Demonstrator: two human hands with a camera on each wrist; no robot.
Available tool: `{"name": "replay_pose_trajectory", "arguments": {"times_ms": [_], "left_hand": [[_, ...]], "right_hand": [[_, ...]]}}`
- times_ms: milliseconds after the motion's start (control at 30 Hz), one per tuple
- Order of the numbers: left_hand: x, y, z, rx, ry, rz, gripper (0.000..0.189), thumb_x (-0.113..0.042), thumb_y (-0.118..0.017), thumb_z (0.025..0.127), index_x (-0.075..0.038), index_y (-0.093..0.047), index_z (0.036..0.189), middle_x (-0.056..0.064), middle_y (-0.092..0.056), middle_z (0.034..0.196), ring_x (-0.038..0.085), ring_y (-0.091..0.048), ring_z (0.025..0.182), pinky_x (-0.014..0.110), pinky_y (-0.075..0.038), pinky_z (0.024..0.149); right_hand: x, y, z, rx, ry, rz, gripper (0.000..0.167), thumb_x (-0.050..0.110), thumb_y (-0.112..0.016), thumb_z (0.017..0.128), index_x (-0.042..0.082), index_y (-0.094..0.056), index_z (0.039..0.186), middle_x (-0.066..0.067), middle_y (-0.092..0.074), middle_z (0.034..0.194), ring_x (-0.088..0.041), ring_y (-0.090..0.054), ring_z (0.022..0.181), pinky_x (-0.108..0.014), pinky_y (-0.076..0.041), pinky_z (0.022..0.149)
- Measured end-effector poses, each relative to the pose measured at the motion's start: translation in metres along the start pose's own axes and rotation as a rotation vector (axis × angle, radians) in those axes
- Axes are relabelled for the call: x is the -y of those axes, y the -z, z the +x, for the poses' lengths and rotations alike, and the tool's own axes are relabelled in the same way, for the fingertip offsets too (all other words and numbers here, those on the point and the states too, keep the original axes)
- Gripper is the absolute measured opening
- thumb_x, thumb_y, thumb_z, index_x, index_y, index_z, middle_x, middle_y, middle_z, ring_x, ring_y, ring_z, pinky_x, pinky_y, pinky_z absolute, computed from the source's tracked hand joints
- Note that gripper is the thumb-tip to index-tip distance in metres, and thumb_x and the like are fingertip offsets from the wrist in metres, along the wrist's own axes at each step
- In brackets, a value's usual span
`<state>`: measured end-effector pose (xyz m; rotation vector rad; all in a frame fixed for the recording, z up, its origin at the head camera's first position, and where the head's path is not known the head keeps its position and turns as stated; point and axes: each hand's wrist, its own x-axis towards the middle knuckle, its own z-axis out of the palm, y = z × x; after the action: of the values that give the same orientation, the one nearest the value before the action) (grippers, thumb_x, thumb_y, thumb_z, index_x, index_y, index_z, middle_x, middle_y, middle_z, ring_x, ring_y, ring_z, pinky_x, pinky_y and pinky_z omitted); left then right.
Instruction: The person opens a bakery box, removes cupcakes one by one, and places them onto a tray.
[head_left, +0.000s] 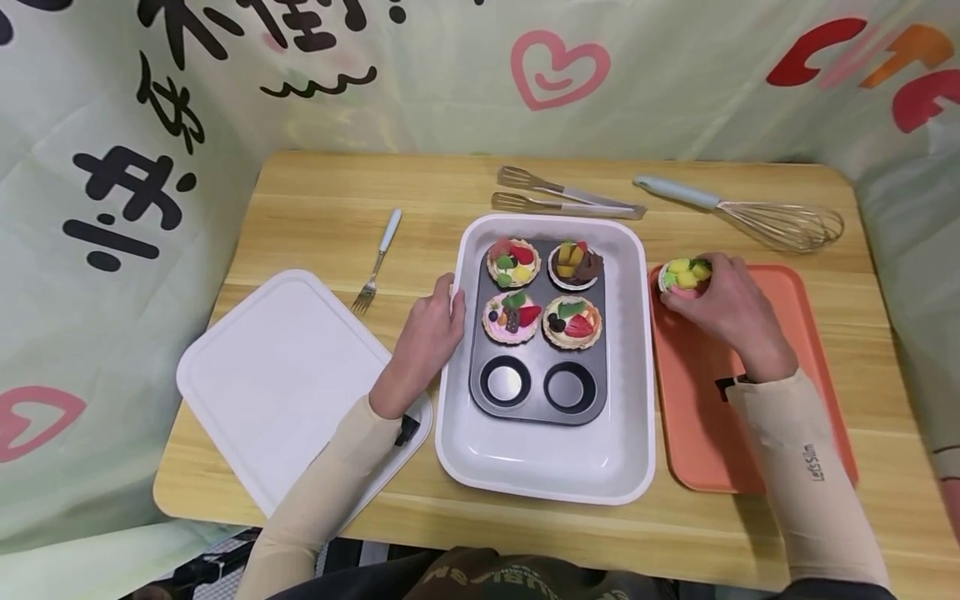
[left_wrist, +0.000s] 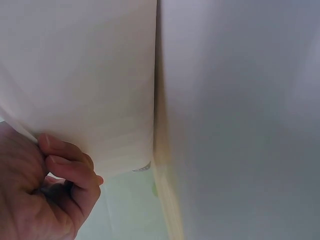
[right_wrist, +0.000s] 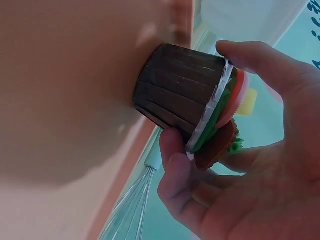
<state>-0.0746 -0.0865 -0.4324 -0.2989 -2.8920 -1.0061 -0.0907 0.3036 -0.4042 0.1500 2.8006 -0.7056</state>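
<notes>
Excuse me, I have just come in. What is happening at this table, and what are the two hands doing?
A person's right hand holds a small cupcake in a brown wrapper at the far left corner of the orange tray; whether its base touches the tray is hard to tell. The left hand grips the left rim of the white tub. Inside the tub lies a muffin tin, with small fruit-topped tarts in four of its six cups.
</notes>
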Motion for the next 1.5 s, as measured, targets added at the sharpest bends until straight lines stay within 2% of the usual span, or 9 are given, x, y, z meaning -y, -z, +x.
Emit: {"name": "replay_pose_trajectory", "arguments": {"times_ms": [367,533,667,767,933,1167,1300,1400,1500], "left_hand": [[0.0,-0.001,0.0,0.005,0.005,0.014,0.038,-0.017,-0.047,0.106,0.008,-0.05,0.133,0.026,-0.067,0.08,0.029,-0.068,0.068,0.04,-0.055,0.054],[0.0,-0.001,0.0,0.007,0.011,0.017,0.038,-0.017,-0.047,0.106,0.009,-0.05,0.133,0.025,-0.067,0.079,0.028,-0.068,0.067,0.04,-0.054,0.053],[-0.001,-0.001,-0.001,0.011,0.009,0.015,0.038,-0.017,-0.047,0.105,0.01,-0.05,0.133,0.025,-0.067,0.078,0.029,-0.067,0.067,0.04,-0.054,0.054],[-0.001,-0.001,-0.001,0.007,0.001,0.018,0.038,-0.016,-0.048,0.105,0.01,-0.051,0.132,0.025,-0.067,0.078,0.03,-0.068,0.067,0.041,-0.054,0.054],[-0.001,-0.001,-0.001,-0.002,-0.004,0.023,0.037,-0.016,-0.048,0.105,0.01,-0.051,0.131,0.026,-0.067,0.078,0.03,-0.068,0.067,0.041,-0.054,0.053],[0.0,0.001,0.001,0.007,0.007,0.025,0.038,-0.016,-0.048,0.105,0.01,-0.05,0.132,0.027,-0.068,0.081,0.029,-0.069,0.067,0.039,-0.054,0.052],[-0.001,0.001,0.001,0.012,0.014,0.019,0.038,-0.016,-0.048,0.105,0.01,-0.05,0.133,0.028,-0.068,0.083,0.03,-0.069,0.069,0.041,-0.055,0.054],[-0.001,0.001,0.001,0.006,0.01,0.018,0.038,-0.016,-0.048,0.105,0.01,-0.051,0.133,0.028,-0.068,0.084,0.031,-0.069,0.07,0.043,-0.055,0.056],[0.0,0.001,0.001,0.002,0.003,0.014,0.038,-0.016,-0.048,0.105,0.01,-0.051,0.132,0.028,-0.068,0.083,0.031,-0.069,0.069,0.042,-0.055,0.055]], "right_hand": [[0.001,0.002,0.0,0.033,-0.034,-0.005,0.091,0.058,-0.065,0.088,-0.011,-0.033,0.138,-0.032,-0.039,0.122,-0.046,-0.044,0.098,-0.061,-0.04,0.08],[0.003,0.002,0.001,0.04,-0.054,0.005,0.101,0.063,-0.069,0.084,-0.012,-0.03,0.139,-0.033,-0.039,0.124,-0.048,-0.044,0.102,-0.064,-0.041,0.082],[0.006,0.009,-0.005,0.022,-0.079,0.009,0.115,0.068,-0.068,0.082,-0.011,-0.018,0.151,-0.039,-0.033,0.136,-0.053,-0.042,0.108,-0.067,-0.039,0.085],[0.011,0.02,-0.012,-0.024,-0.079,0.008,0.119,0.067,-0.067,0.082,-0.007,-0.009,0.156,-0.041,-0.026,0.146,-0.059,-0.038,0.115,-0.07,-0.035,0.09],[0.031,0.032,-0.025,-0.125,-0.018,0.04,0.106,0.056,-0.069,0.087,-0.001,-0.014,0.158,-0.037,-0.029,0.149,-0.06,-0.038,0.12,-0.071,-0.032,0.091],[0.08,0.02,-0.046,-0.261,0.186,0.025,0.078,0.032,-0.072,0.09,-0.012,-0.037,0.145,-0.037,-0.047,0.13,-0.052,-0.047,0.106,-0.066,-0.037,0.085],[0.103,0.011,-0.053,-0.281,0.249,0.036,0.069,0.03,-0.075,0.089,-0.011,-0.048,0.137,-0.033,-0.053,0.122,-0.049,-0.048,0.109,-0.062,-0.038,0.088],[0.117,0.006,-0.055,-0.262,0.24,0.05,0.061,0.031,-0.075,0.089,-0.01,-0.053,0.13,-0.03,-0.054,0.118,-0.045,-0.049,0.106,-0.058,-0.039,0.085],[0.129,0.0,-0.055,-0.207,0.203,0.045,0.061,0.034,-0.074,0.09,-0.009,-0.054,0.128,-0.028,-0.052,0.121,-0.043,-0.048,0.106,-0.058,-0.04,0.084]]}}
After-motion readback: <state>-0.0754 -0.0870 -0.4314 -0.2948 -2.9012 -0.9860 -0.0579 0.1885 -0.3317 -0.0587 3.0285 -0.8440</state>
